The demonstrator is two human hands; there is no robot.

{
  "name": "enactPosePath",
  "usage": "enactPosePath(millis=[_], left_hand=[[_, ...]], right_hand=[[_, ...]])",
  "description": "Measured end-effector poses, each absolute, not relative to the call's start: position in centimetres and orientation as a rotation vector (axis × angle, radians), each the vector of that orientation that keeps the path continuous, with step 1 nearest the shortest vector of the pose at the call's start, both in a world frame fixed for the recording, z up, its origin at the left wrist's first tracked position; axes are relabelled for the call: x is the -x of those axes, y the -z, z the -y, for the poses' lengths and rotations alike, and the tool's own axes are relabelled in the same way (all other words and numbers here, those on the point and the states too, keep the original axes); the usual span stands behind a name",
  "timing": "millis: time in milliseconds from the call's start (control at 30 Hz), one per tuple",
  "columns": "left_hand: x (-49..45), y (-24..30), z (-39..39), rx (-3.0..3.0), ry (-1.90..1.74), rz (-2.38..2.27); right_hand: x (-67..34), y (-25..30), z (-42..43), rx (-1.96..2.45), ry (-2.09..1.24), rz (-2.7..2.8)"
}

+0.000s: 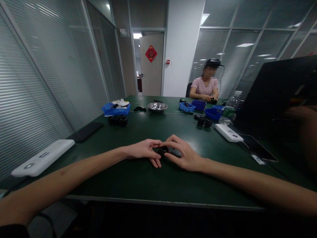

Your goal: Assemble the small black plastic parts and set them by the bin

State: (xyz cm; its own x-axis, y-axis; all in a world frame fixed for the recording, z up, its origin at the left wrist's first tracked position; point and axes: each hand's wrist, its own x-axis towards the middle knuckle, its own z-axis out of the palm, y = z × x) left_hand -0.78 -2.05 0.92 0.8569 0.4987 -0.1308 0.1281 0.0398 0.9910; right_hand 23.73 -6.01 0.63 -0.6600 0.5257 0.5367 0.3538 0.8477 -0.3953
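Both my hands meet in the middle of the dark green table [139, 175]. My left hand [144, 150] and my right hand [182, 153] pinch one small black part [163, 151] between their fingertips, just above the tabletop. The part is mostly covered by the fingers, so its shape is unclear. Both forearms stretch across the near half of the table.
White power banks lie at the left [42, 158] and right [228, 132], a black phone [85, 131] and a tablet [257, 148] near them. Farther off are blue bins [115, 109], a steel bowl [157, 107], black parts [118, 120], a water bottle [229, 109]. A person [205, 88] sits at the far end.
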Motion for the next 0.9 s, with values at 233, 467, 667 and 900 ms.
enactPosePath(millis=[233, 467, 667, 900], left_hand=[[0.81, -1.28, 2.28, -1.500, -0.310, -0.512], [0.89, -0.65, 1.59, -1.530, -0.268, -0.508], [0.94, -0.58, 1.48, -1.524, -0.274, -0.490], [0.91, -0.90, 1.73, -1.518, -0.266, -0.505]], right_hand=[[-23.81, -0.60, 5.81, 0.650, -0.347, 2.355], [-23.90, -1.13, 6.05, 0.538, -0.423, 2.420], [-23.76, -0.75, 5.61, 0.614, -0.417, 2.340], [-23.83, -1.32, 6.09, 0.550, -0.489, 2.399]])
